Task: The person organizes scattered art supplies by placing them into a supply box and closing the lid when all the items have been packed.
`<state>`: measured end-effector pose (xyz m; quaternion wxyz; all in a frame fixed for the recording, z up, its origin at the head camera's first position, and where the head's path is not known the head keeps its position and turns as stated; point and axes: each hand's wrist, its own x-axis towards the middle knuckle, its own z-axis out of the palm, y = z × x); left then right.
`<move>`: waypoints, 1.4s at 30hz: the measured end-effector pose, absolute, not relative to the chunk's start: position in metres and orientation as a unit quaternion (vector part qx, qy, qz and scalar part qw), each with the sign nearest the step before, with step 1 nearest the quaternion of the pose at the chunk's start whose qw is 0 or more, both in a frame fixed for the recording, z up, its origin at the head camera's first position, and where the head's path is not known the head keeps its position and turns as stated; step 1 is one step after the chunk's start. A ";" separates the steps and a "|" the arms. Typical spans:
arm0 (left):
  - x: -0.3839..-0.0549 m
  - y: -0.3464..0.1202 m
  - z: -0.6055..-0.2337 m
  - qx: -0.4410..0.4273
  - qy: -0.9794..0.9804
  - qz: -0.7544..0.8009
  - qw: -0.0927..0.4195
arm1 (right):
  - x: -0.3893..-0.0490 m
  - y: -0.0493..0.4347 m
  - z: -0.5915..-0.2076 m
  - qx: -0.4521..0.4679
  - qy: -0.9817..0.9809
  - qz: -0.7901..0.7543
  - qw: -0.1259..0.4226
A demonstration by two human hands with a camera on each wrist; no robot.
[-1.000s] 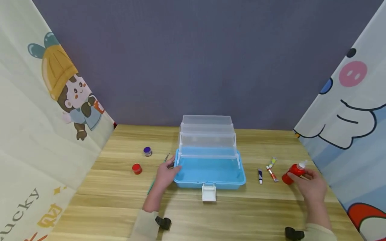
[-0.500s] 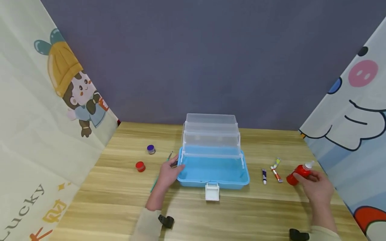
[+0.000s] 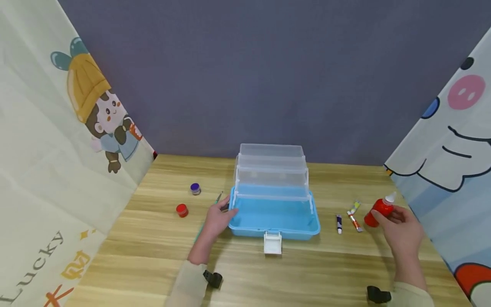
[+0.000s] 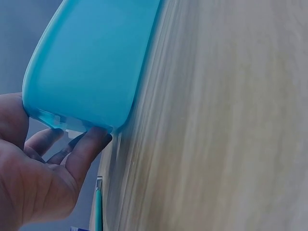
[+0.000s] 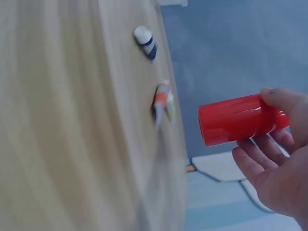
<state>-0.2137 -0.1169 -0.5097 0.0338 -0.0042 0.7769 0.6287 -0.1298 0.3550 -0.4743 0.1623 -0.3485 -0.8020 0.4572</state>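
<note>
In the head view a blue storage box [image 3: 274,215] with unfolded clear tiers stands mid-table. My left hand [image 3: 216,221] grips its left end, thumb over the rim; in the left wrist view the fingers [image 4: 89,151] curl against the box's end wall [image 4: 82,72]. Over at the right, my right hand [image 3: 402,230] holds a red squeeze bottle [image 3: 380,209] with a white nozzle. The bottle [image 5: 236,120] is tilted and off the tabletop in the right wrist view, between thumb and fingers. Left of it lie a dark-blue paint tube [image 3: 339,224], an orange-red one [image 3: 354,221] and a yellow-green one [image 3: 355,207].
A purple-lidded paint jar [image 3: 195,189] and a red paint jar [image 3: 182,210] stand left of the box on the wooden table [image 3: 303,273]. A green paintbrush [image 3: 199,232] lies partly behind the left forearm. The box's white latch [image 3: 272,243] hangs at its front.
The head view has shifted, so everything sits farther right in it. My right hand has raised the red bottle slightly, and it leans a little less. The left hand keeps its place on the box.
</note>
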 end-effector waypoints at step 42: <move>-0.212 -0.115 -0.507 -0.018 0.777 0.627 0.057 | -0.166 0.243 -0.403 0.089 -0.920 0.282 0.257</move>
